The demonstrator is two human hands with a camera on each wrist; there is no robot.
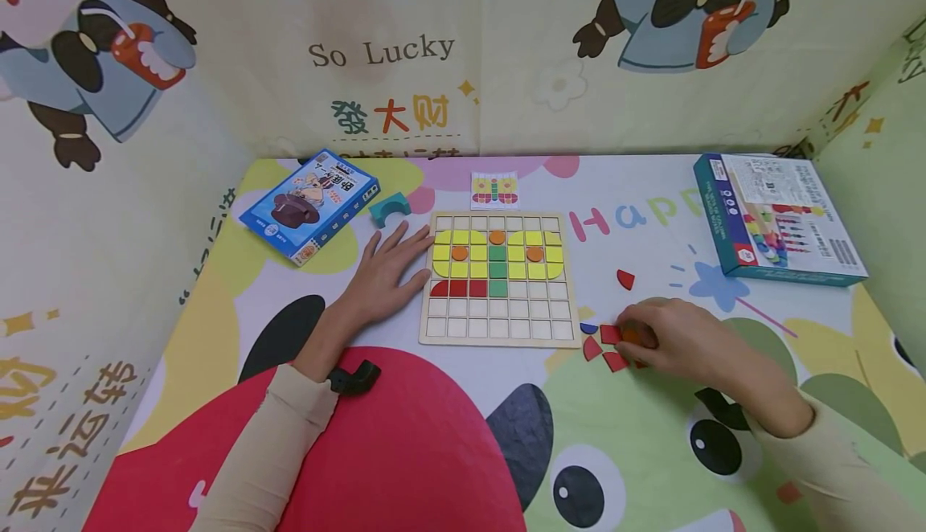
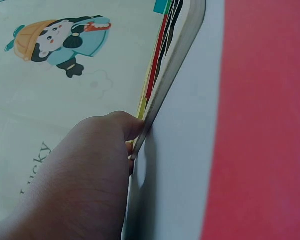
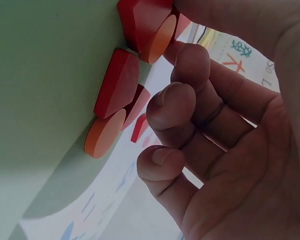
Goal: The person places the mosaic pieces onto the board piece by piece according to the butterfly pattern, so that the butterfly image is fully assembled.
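My left hand [image 1: 387, 275] lies with fingers spread at the left edge of a wooden grid board [image 1: 499, 338]; in the left wrist view its thumb [image 2: 125, 125] touches that edge. Yellow tiles [image 1: 534, 238], orange discs, green squares [image 1: 497, 270] and a row of red tiles [image 1: 458, 288] fill part of the grid. Right of the board, my right hand [image 1: 680, 339] bends its fingers over a pile of loose red tiles [image 1: 610, 333]. In the right wrist view, thumb and index finger reach a red block [image 3: 145, 22] and an orange disc [image 3: 160, 40]; I cannot tell whether they pinch one.
Behind the board lies a small pattern card [image 1: 495, 190]. At back left are a blue box [image 1: 311, 204] and a teal arch block [image 1: 390, 209]; at back right, another box [image 1: 784, 218]. A single red piece [image 1: 625, 279] and a dark blue piece [image 1: 589, 329] lie near the pile.
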